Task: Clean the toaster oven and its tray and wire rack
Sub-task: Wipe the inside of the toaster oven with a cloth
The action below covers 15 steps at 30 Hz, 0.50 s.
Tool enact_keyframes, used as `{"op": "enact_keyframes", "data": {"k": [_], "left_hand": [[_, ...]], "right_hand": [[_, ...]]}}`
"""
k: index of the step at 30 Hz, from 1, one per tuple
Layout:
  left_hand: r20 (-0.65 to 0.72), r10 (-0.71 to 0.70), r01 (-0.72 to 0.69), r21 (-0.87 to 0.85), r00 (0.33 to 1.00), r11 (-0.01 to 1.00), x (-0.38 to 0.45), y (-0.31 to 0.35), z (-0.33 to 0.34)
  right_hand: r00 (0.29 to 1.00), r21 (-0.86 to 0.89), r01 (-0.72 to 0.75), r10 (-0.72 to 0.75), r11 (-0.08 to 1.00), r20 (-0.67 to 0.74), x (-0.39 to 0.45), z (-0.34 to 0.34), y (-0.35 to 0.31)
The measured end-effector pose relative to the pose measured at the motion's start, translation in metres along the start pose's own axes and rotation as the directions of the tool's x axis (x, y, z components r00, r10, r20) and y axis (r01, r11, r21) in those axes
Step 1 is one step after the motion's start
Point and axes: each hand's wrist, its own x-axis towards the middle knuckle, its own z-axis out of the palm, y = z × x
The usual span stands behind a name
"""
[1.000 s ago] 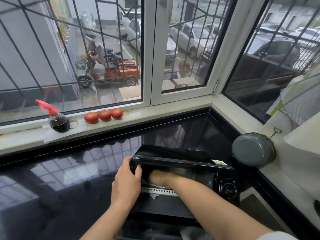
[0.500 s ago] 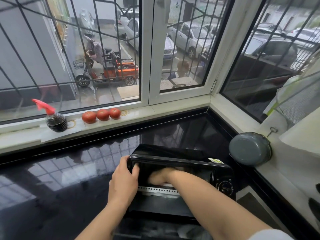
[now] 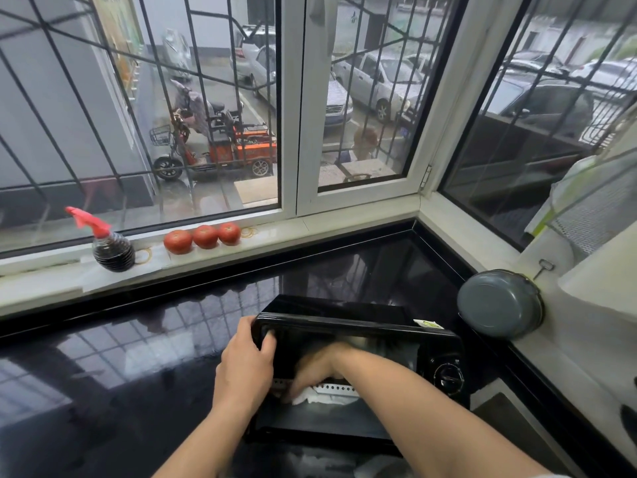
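Our left hand (image 3: 245, 369) grips the oven (image 3: 348, 334) corner; our blurred right hand (image 3: 315, 372), reaching inside, seems pressed on a cloth (image 3: 319, 397).

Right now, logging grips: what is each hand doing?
Left hand: closed on the black toaster oven, its left front corner.
Right hand: pressing a white cloth; grip blurred.
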Motion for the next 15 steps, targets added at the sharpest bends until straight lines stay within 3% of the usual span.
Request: {"op": "enact_keyframes", "data": {"k": [2,11,15], "left_hand": [[0.002,0.001,-0.001,0.001,1.000,1.000,-0.001,0.000,0.000],[0.018,0.013,-0.013,-0.004,1.000,1.000,-0.004,-0.001,-0.002],[0.037,-0.006,0.005,0.017,0.999,1.000,-0.002,0.003,-0.003]], "right_hand": [[0.998,-0.153,-0.022,0.030,0.988,0.049,-0.004,-0.002,0.007],[0.990,-0.309,-0.128,0.143,0.942,0.024,-0.035,-0.005,0.061],[0.970,-0.487,-0.184,0.238,0.854,0.052,-0.049,-0.003,0.071]]}}
